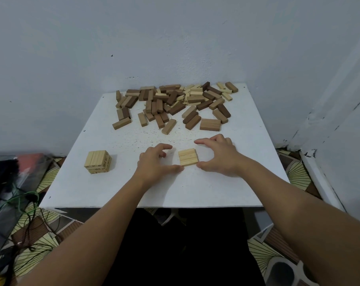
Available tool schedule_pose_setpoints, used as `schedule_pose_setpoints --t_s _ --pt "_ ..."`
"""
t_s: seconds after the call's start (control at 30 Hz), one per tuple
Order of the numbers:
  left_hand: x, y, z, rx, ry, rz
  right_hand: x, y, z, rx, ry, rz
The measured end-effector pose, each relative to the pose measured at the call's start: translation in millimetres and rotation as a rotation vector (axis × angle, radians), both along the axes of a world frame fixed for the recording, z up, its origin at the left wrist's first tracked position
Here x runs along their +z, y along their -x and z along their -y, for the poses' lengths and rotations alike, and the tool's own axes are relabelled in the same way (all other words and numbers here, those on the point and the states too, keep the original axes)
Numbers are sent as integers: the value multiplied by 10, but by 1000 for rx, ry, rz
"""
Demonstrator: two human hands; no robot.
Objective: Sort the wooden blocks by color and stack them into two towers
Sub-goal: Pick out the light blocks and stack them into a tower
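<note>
**Both hands flank a flat row of pale blocks**

From my feed, much of the far pile point(175, 104) is hard to sort out: blocks overlap, so I cannot count them or tell every shade apart. The left edge of view is blurred clutter, and cables point(24, 205) trail over the patterned floor. My lap is a dark shape below the surface point(113, 188).

The row point(188, 157), three pale blocks laid side by side, lies flat on the surface between my hands. My left hand point(154, 162) sits just left of it, fingers loosely curled, thumb tip touching the near left corner. My right hand point(218, 155) arches just right of it, thumb at the near right corner, fingers spread beyond it. Neither hand holds anything. A small stack point(97, 162) of pale blocks stands well apart to the left.
</note>
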State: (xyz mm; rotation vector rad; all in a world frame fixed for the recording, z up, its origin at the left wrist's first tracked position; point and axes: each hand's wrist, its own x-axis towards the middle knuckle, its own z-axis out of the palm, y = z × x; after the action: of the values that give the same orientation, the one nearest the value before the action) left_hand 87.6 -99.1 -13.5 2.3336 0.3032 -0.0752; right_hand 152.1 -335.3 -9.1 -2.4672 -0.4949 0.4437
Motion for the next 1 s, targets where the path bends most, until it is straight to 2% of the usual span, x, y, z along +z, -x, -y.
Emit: schedule_pose_setpoints --t_s 0.17,0.5,0.77,0.87,1.0 --pt "51 -84 -12 -26 -16 -81 -1 -20 -6 13 -7 -39" --pt "21 -125 6 -36 -37 -96 -33 -41 -3 21 -30 -11" --pt "95 -126 47 -98 -164 -71 -26 -5 -52 18 -21 23" --pt "311 -89 -7 -129 -263 -12 45 42 -108 23 -157 30" --pt "654 4 -312 -130 -299 23 199 96 -388 31 -282 94"
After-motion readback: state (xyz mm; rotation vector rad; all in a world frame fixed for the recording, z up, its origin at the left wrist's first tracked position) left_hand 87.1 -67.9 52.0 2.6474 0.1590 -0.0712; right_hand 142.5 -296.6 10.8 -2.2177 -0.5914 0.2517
